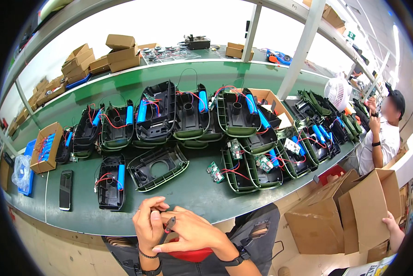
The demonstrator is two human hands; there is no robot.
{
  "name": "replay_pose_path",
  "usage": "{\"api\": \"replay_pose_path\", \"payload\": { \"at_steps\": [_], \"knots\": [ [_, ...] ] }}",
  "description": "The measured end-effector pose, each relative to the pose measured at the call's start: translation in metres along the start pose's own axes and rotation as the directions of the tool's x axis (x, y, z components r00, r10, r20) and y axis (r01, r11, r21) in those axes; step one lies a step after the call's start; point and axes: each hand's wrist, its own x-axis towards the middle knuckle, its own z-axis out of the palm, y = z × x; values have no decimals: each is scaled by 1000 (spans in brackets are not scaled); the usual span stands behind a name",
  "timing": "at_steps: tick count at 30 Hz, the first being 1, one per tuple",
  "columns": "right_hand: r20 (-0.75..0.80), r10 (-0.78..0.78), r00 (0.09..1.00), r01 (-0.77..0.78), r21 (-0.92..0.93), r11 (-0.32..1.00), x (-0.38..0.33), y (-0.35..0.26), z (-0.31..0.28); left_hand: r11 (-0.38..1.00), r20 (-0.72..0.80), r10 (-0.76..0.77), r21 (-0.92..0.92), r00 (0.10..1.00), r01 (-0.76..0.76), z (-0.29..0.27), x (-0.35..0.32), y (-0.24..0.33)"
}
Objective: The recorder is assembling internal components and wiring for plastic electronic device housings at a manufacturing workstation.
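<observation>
Head view, hands: both hands are meeting low in the middle, just off the near edge of the desk and over the lap.
Left hand: it is curling shut, fingers bunched at the top end of a small dark tool, pinching it there.
Right hand: it is folding across from the right, narrow rather than spread, its fingers lying along the tool's lower part.
Tool: slim, dark, with a touch of red at the upper tip; what kind of tool it is I cannot tell.
Tool axis: it is running from upper right to lower left, slanting between the two hands.
Under the hands: something red is sitting on the lap, partly hidden by the right wrist.
Nearest work: an empty green shell is lying straight ahead of the hands, up the desk, its long axis slanting up to the right.
Beside it: a black shell with a blue cell and red wires is lying ahead and to the left, lengthwise away from the person.
Nearer hand: the left one is sitting closer to both shells; the right is nearer a loose circuit board.
Far left: a phone is lying flat, well apart.
Right edge: another person is handling a cardboard box.
</observation>
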Motion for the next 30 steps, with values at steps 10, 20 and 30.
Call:
{"api": "replay_pose_path", "payload": {
  "at_steps": [10, 20, 30],
  "knots": [
    [19, -32, 999, 32, 21, 999, -1, 0, -2, 999, -12, 20, -33, 1000, -20, 1, 1, 1],
    [81, 22, 996, -27, 57, 998, -1, -5, -7, 997, -191, 68, 45, 979, -60, 3, -3, -1],
    [76, -3, 997, -3, 82, 997, -3, -3, -9, 999, -222, -34, -46, 975, 24, 4, -4, 3]
  ]
}}
